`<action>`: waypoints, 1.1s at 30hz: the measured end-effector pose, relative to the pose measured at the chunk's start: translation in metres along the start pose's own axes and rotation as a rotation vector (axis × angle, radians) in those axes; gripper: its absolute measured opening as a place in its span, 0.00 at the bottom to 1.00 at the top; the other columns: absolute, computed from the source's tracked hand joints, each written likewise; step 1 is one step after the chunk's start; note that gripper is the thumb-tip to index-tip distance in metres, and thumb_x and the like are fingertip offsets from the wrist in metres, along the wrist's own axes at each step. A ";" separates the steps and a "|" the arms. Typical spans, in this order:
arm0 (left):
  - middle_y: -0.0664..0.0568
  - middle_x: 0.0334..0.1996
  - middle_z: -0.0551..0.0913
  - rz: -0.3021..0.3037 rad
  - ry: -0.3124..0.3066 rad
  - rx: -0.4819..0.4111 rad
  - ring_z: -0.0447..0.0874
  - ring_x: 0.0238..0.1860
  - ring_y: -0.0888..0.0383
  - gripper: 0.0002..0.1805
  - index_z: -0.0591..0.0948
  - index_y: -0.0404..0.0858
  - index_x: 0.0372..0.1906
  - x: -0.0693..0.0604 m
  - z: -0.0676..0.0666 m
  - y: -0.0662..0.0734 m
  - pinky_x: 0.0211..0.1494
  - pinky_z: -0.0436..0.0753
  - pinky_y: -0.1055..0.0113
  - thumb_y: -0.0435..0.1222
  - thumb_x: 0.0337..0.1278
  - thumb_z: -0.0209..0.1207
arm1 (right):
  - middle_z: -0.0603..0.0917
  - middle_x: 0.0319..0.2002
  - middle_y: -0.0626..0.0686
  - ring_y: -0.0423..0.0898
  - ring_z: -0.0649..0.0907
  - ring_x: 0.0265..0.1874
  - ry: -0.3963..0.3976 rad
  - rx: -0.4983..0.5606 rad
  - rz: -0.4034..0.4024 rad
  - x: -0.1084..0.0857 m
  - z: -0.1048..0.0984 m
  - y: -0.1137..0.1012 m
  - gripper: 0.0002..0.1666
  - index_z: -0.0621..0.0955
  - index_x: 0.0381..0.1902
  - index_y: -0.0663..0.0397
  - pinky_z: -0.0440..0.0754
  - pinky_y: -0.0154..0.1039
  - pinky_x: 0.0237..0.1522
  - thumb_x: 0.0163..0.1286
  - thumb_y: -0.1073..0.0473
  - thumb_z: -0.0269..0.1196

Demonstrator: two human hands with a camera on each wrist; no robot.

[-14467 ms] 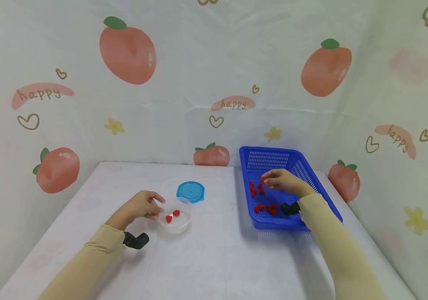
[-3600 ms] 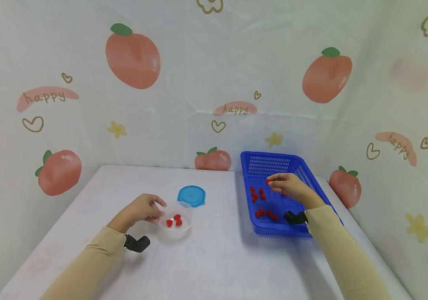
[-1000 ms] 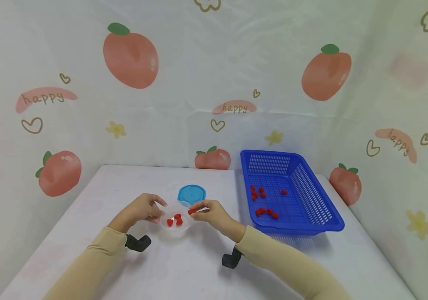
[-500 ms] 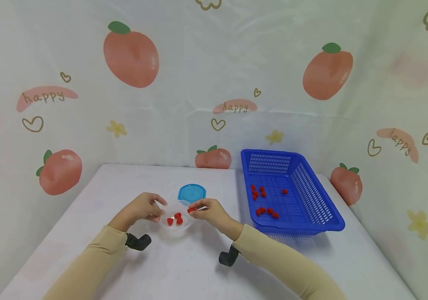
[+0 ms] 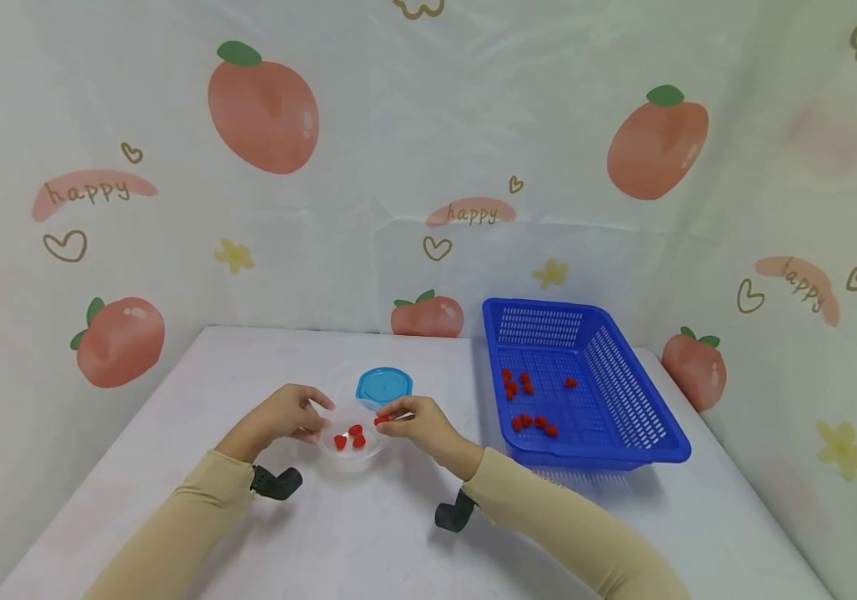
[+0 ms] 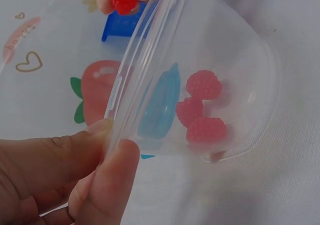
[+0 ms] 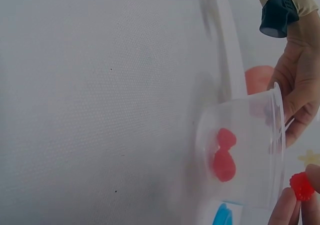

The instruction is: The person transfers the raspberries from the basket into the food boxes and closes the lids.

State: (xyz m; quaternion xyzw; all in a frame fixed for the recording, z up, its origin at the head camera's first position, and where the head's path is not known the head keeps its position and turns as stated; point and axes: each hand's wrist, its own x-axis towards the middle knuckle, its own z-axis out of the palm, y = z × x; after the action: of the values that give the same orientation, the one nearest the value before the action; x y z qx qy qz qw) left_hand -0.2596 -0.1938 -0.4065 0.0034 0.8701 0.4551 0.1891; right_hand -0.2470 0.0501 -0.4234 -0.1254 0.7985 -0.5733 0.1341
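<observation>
A clear round container (image 5: 353, 462) stands on the table with three red raspberries (image 6: 204, 85) inside. My left hand (image 5: 288, 418) pinches its rim between thumb and fingers, on the left side. At the container's right rim, my right hand (image 5: 423, 427) pinches one red raspberry (image 7: 302, 186) between thumb and fingertips, above the rim's level. In the right wrist view only two raspberries (image 7: 224, 166) can be made out through the container wall.
A blue lid (image 5: 384, 385) lies just behind the container. To the right, a blue perforated basket (image 5: 586, 457) holds several red raspberries (image 5: 571, 382) on its bottom. A patterned cloth wall rises behind the white table (image 5: 368, 542).
Since the earlier frames, the right hand has come from the basket to the container with a raspberry, and lately shifted slightly left. The container held two raspberries in the oldest frame, now three.
</observation>
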 end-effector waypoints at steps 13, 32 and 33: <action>0.46 0.26 0.78 -0.007 0.006 0.008 0.80 0.22 0.58 0.19 0.77 0.29 0.53 0.000 0.000 0.000 0.32 0.85 0.69 0.31 0.57 0.64 | 0.83 0.38 0.53 0.42 0.80 0.36 -0.001 0.002 0.002 0.001 0.002 0.001 0.15 0.82 0.46 0.64 0.83 0.35 0.43 0.61 0.63 0.68; 0.46 0.26 0.77 -0.005 0.003 0.012 0.80 0.21 0.58 0.20 0.77 0.29 0.53 -0.002 0.001 0.002 0.32 0.84 0.69 0.31 0.56 0.64 | 0.82 0.47 0.60 0.44 0.83 0.42 -0.037 0.117 -0.054 -0.027 -0.035 -0.013 0.20 0.79 0.53 0.64 0.83 0.42 0.52 0.65 0.62 0.65; 0.46 0.26 0.77 -0.003 0.003 0.012 0.80 0.21 0.58 0.20 0.77 0.29 0.53 -0.001 0.001 0.001 0.32 0.84 0.69 0.31 0.56 0.64 | 0.81 0.48 0.60 0.44 0.83 0.42 -0.030 0.121 -0.054 -0.031 -0.041 -0.017 0.20 0.79 0.53 0.63 0.83 0.42 0.53 0.65 0.62 0.65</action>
State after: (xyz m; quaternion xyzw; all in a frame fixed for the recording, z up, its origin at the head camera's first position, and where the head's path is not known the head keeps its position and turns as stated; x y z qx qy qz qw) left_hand -0.2582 -0.1928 -0.4055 0.0024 0.8732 0.4495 0.1883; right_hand -0.2320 0.0924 -0.3924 -0.1471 0.7566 -0.6221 0.1377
